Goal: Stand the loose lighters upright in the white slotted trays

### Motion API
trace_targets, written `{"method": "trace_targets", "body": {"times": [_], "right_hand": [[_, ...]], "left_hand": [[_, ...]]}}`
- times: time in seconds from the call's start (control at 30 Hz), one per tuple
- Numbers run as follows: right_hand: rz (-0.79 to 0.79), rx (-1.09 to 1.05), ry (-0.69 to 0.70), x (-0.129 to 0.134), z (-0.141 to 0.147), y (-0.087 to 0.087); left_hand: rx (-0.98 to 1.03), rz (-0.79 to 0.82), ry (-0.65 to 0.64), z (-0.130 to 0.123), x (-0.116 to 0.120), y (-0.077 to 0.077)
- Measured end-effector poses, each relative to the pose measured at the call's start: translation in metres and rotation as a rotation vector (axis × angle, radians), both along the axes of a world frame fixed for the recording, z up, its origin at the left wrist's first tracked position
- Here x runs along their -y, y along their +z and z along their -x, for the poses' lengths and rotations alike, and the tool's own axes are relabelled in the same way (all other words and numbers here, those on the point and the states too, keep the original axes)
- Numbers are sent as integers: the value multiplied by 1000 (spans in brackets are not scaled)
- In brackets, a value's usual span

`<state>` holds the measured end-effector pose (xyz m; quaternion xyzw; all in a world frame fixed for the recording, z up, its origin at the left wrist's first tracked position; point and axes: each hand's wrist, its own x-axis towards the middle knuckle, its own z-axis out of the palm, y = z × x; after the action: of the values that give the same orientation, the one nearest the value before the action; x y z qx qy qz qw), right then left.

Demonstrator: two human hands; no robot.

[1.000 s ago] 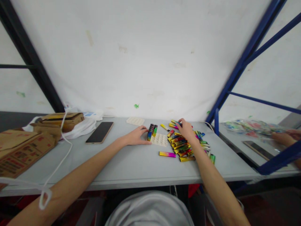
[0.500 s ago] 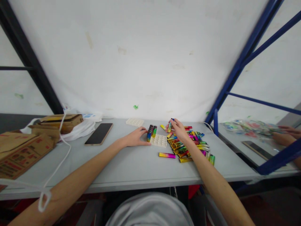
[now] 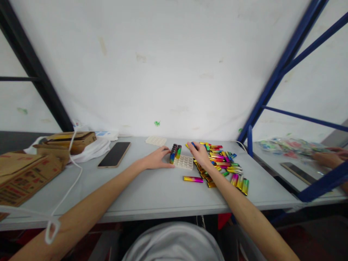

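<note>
My left hand (image 3: 157, 158) curves its thumb and fingers around several upright shiny multicoloured tubes (image 3: 172, 156) with dark tops. These stand along the left side of a white tray (image 3: 185, 163) with rows of round hollows. Just beyond the tray's back right corner, my right hand (image 3: 200, 153) is closed on another tube (image 3: 194, 145), whose blue end shows past the fingers. A pile of similar tubes (image 3: 217, 157) lies right of the tray, partly under my right hand and forearm. One yellow-and-magenta tube (image 3: 193, 179) lies in front of the tray.
A second white tray (image 3: 156, 140) lies near the wall. Further left are a phone (image 3: 114, 154), cardboard boxes (image 3: 29, 174) and a white cable (image 3: 67, 188). Blue frame bars (image 3: 274, 83) rise at right, with another person's hands (image 3: 330, 157) beyond them.
My right hand has moved lower and slightly left, and its tube, earlier upright in the fingertips, is now mostly hidden. My left hand stays at the upright tubes.
</note>
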<state>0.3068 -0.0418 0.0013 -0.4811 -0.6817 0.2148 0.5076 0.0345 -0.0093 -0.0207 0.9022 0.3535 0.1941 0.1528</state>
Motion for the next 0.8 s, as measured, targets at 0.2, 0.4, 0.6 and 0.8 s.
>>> {"method": "trace_targets", "body": {"times": [0.2,0.4,0.6,0.8], "right_hand": [[-37,64,-110,0,8,-3],[-45,84,-87,2,12,-3],[-74,133,-34,5,12,1],[-72,156,-74,5,12,-2]], "left_hand": [[5,-25,-4,1,-2,-3],[20,-66,-27,2,-3,-4],[21,-77,-26,2,-2,-4],[14,-63,-14,2,-1,-3]]}}
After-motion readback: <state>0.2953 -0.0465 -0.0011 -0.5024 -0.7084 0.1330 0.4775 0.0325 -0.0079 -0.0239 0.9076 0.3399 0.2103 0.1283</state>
